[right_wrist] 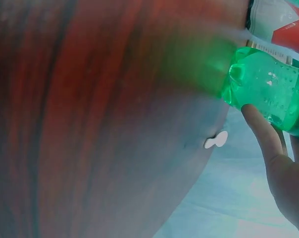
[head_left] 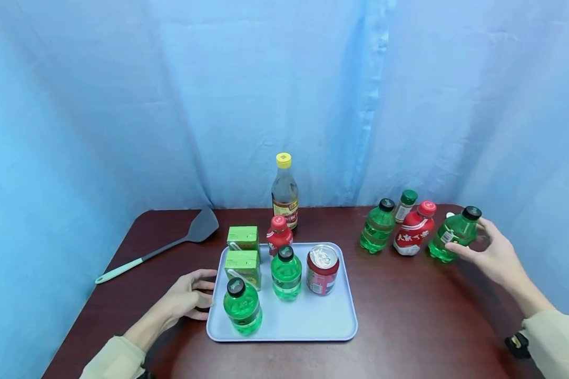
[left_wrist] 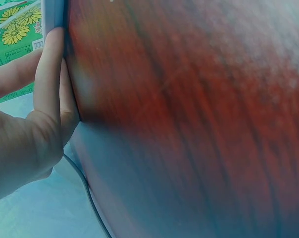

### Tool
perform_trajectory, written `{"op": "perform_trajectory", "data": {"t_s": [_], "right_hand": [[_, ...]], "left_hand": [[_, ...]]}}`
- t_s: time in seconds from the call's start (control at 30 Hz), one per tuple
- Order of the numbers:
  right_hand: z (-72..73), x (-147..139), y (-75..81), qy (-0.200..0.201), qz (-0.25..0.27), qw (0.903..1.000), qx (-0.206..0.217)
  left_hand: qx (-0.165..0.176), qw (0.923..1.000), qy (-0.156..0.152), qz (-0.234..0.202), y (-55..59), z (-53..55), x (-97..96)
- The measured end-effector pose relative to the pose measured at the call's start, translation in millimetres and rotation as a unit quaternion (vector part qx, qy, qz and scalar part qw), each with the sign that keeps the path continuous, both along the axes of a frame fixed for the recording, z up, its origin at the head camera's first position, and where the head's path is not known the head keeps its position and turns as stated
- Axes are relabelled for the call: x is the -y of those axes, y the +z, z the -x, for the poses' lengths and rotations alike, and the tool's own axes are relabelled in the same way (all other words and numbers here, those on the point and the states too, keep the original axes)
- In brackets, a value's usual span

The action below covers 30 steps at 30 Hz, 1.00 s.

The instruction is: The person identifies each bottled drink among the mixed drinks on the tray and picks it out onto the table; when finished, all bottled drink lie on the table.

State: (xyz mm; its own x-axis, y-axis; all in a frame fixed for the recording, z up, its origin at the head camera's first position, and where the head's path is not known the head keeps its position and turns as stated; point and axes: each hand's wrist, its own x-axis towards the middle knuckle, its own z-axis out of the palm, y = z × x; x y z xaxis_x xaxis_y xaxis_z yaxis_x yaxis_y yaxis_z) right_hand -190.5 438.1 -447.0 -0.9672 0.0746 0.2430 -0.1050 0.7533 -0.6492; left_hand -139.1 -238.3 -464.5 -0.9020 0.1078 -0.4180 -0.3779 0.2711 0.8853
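Right hand (head_left: 495,258) on black-capped translucent green plastic bottle (head_left: 461,230); left hand (head_left: 185,296) at pale round-cornered tray (head_left: 308,321)

Held bottle: far right of dark reddish-brown worktop (head_left: 408,316), next to red bottle with white lettering (head_left: 413,234). Thumb in front, fingers behind. Lobed base; cannot tell if lifted. Left hand's fingers loosely bent, touching tray's left rim. On tray: boxy green cartons (head_left: 243,262), two similar green bottles (head_left: 243,310), squat metal can (head_left: 321,273). Flat grey spatula (head_left: 204,226) with slim mint handle lies left.

Can (head_left: 322,276) on tray (head_left: 308,318) — spatula (head_left: 203,226) further left
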Motion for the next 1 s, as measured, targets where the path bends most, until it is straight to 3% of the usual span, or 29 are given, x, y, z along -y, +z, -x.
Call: {"op": "perform_trajectory", "data": {"t_s": [0.37,0.6,1.0], "right_hand": [[-3.9,-0.6,-4.3,-0.001,0.007,1.0,-0.006],[3.0,3.5,-1.5,0.015,0.019,0.9996,-0.014],[1.0,2.6,0.0,0.03,0.028,0.999,-0.018]], "left_hand": [[0.007,1.0,-0.006,-0.001,-0.1,2.6,-1.0],[0.016,0.9998,-0.008,-0.007,3.7,0.4,2.9],[0.011,0.9998,-0.012,-0.013,-0.2,0.3,1.5]]}}
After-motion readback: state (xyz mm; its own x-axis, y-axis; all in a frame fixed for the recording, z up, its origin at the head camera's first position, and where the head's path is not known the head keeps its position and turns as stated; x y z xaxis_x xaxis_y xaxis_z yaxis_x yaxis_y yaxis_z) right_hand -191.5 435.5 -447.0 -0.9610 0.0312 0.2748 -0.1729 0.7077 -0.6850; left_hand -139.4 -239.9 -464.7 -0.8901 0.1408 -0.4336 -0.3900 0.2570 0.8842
